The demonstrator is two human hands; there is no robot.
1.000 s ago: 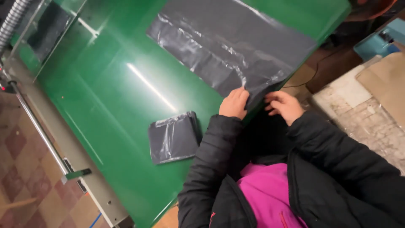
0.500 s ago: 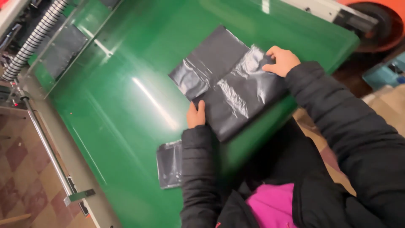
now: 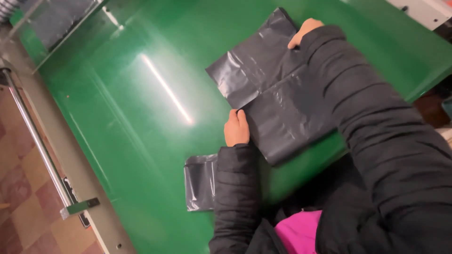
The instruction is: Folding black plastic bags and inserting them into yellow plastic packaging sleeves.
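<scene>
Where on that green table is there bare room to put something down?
The green table lies bare left of the black plastic sheet, up to the metal rail. It is crowded where the left hand and right hand press the sheet, beside the folded pile.

Seen from above: a glossy green table carrying a dark grey plastic bag, folded over on itself and lying flat, creased and shiny. Left hand pressed on the bag's near left edge, fingers pointing away from the body, while right hand grips its far edge, mostly hidden by a black puffy sleeve. Partly tucked under the left forearm, a small stack of folded grey bags; along the table's left side, a metal rail above a checkered tile floor.
</scene>
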